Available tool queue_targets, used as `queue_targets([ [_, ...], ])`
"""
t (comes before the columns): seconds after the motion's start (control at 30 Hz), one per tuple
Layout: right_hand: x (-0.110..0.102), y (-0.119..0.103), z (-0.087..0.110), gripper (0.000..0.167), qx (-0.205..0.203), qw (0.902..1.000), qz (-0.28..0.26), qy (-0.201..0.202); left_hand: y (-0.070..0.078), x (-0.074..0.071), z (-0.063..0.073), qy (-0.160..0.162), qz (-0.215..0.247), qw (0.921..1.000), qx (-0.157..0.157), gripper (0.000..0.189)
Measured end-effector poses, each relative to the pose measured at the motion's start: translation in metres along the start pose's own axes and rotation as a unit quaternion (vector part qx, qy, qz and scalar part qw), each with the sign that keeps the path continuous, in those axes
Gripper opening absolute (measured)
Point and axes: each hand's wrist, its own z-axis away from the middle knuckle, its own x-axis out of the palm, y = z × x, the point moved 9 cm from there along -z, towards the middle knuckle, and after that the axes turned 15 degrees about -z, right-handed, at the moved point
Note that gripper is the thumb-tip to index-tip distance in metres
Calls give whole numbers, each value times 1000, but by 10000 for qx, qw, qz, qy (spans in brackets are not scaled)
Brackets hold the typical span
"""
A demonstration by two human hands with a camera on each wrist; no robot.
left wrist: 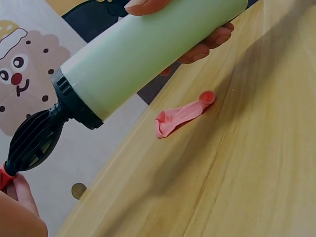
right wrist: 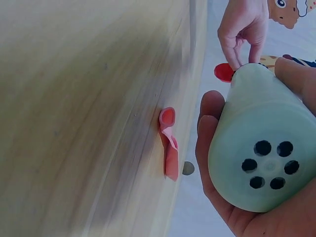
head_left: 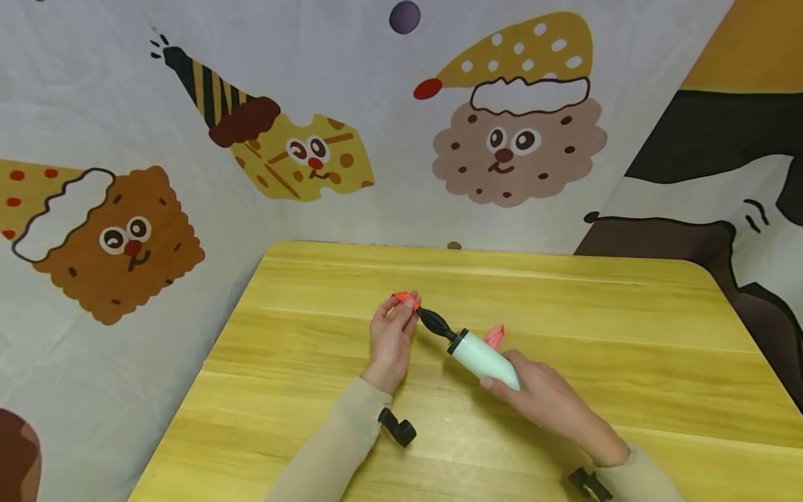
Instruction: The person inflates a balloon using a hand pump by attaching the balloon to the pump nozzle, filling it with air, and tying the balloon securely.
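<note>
The left hand (head_left: 390,341) pinched a red balloon (right wrist: 223,72), which slackening could free from the balloon pump (head_left: 482,357) the right hand (head_left: 552,399) gripped.

Head view faces forward-down; wrist views (far nearer) share the pump (left wrist: 133,64).

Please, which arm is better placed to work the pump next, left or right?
Probably the right: the right grip is wrapped around the pump. The left grip pinches the red balloon at the black nozzle, so it seems better for steadying.
</note>
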Motion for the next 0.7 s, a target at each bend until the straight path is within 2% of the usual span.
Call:
queue_targets([
  [0.17, 2, -3, -1, 65, -71, 10000, -35, 13, -3, 3, 1, -212, -94, 9997, -22, 27],
  [0.3, 3, -6, -2, 63, -123, 9999, -28, 62, -7, 12, 2, -651, -56, 9977, -202, 34],
  [0.53, 5, -10, -5, 58, -172, 9996, -220, 55, -10, 29, 6, -1463, 469, 9868, -516, 37],
  [0.7, 5, -11, -5, 55, -159, 9995, -246, 122, -8, 36, 10, -1743, 596, 9819, -437, 35],
])
